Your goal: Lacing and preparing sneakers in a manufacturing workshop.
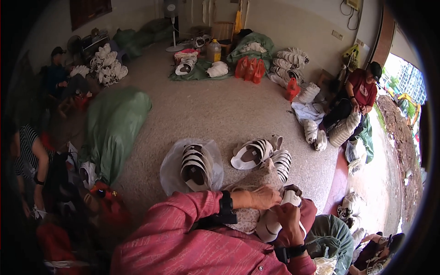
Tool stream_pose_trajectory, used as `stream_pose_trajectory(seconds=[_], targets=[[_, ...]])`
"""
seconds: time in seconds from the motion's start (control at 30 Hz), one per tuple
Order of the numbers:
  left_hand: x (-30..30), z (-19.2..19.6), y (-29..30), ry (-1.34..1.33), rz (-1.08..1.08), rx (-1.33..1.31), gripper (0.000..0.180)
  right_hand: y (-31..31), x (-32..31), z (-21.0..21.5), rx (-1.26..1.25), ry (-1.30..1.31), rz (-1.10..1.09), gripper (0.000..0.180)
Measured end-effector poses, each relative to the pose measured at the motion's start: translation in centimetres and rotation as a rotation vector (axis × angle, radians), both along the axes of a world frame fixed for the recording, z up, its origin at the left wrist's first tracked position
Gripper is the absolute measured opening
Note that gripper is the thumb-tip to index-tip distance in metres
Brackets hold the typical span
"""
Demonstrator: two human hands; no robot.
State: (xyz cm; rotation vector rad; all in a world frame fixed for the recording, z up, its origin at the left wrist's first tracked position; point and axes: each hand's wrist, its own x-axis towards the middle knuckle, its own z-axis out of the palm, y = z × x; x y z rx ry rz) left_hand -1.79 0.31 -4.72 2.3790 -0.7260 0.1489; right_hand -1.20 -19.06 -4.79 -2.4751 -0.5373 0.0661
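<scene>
My left hand point(262, 198) rests on a white strappy sandal point(271, 220) held over my lap, fingers curled on its upper edge. My right hand point(289, 224) grips the same sandal from below and the side. A black watch band sits on my left wrist, and my sleeves are red. On the floor just ahead lie more white strappy sandals point(251, 153), one stack point(195, 166) sitting on a clear plastic bag point(172, 172).
A green sack point(114, 126) lies to the left. A person in a red shirt point(360, 98) sits at the right among stacked sandals. Another person in a striped top point(27, 160) sits at far left. Red bags point(250, 68) and sandal piles line the far wall.
</scene>
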Motion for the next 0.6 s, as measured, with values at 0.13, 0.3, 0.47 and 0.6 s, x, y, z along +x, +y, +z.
stream_pose_trajectory(seconds=[0.13, 0.3, 0.47, 0.6], targets=[[0.5, -1.4, 0.0, -0.299, -0.09, 0.072, 0.013, 0.3, -0.3, 0.6, 0.042, 0.024, -0.001, 0.03], [0.2, -1.0, 1.0, -0.342, -0.141, 0.1, 0.01, 0.6, -0.9, 1.4, 0.154, 0.164, -0.103, 0.028], [-0.3, -0.8, 0.4, -0.275, -0.108, -0.009, 0.011, 0.6, -1.6, 2.2, 0.159, 0.188, -0.13, 0.028], [0.1, -1.0, 0.5, -0.213, -0.153, -0.052, 0.011, 0.5, -1.6, 1.9, 0.149, 0.162, -0.144, 0.029]])
